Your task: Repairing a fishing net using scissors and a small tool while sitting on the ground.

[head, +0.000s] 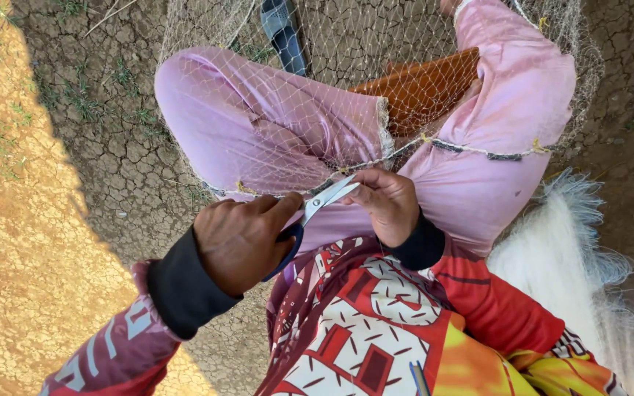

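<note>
Head view: left hand [240,242] grips blue-handled steel scissors [315,209]; right hand [387,202] pinches fine pale mesh fishing net [288,125]. A slipping blade might sever good mesh.

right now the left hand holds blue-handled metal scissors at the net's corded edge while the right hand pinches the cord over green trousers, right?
Not quite: the trousers are pink, not green. The head view shows the left hand holding the blue-handled metal scissors while the right hand pinches the net's corded edge.

A pair of scissors [317,205] with dark blue handles and pale metal blades (slightly parted) is being held tilted, tips pointing up and to the right. A fine, pale fishing net [310,103] is being draped over the lap, its corded edge [471,150] running across the thighs.
</note>
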